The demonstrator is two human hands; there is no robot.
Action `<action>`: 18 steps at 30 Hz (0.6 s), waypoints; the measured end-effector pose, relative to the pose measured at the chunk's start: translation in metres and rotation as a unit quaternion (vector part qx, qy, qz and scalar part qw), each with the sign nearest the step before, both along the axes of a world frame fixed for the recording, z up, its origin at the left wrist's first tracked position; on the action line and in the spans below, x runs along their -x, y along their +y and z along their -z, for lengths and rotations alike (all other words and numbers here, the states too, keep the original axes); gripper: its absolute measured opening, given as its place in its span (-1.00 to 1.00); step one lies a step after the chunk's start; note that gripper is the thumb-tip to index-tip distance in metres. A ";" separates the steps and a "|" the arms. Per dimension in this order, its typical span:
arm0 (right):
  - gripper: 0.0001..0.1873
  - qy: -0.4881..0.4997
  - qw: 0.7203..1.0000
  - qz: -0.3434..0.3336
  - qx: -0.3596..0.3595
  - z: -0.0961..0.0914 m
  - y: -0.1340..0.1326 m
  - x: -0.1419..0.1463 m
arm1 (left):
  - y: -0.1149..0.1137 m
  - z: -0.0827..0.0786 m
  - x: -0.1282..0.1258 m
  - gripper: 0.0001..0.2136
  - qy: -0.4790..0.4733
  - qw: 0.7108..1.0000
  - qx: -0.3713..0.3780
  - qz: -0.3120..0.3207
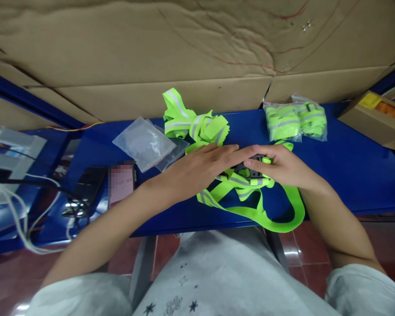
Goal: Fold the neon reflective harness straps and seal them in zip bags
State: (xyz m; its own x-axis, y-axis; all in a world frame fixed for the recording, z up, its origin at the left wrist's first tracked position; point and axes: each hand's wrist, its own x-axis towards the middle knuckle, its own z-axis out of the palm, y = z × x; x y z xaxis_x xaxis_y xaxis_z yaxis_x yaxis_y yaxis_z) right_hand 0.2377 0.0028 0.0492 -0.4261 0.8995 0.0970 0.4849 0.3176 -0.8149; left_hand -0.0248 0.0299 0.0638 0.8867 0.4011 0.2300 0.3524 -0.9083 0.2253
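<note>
My right hand (285, 166) is closed on a black plastic buckle (255, 171) threaded with a neon-yellow reflective strap (278, 224). Its thumb presses across the buckle's top. My left hand (209, 164) reaches over the same strap from the left, index finger extended to touch my right hand. The left thumb and the grip beneath the palm are hidden, but strap comes out from under that palm. Strap loops hang toward the table's front edge. Just beyond my left hand lies a gathered bundle of reflective strap (195, 123).
Clear plastic bags (145, 142) lie left of the strap bundle. Packed straps in bags (283, 123) sit at the back right, near a cardboard box (375, 118). A pink box (121, 183), a black device (90, 182) and white cables (23, 224) occupy the left. Cardboard (151, 48) lines the back.
</note>
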 end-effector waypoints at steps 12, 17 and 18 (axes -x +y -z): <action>-0.62 0.027 0.999 -0.028 0.002 -0.002 0.004 0.006 | -0.004 0.002 -0.004 -0.10 0.041 0.998 0.049 -0.005; -0.62 0.037 0.997 -0.070 -0.018 -0.023 0.022 0.007 | 0.003 -0.021 -0.004 -0.05 -0.001 0.997 0.073 -0.001; -0.61 0.027 0.997 -0.062 -0.027 -0.031 0.026 0.008 | 0.006 -0.028 -0.003 -0.06 -0.037 0.997 0.065 0.007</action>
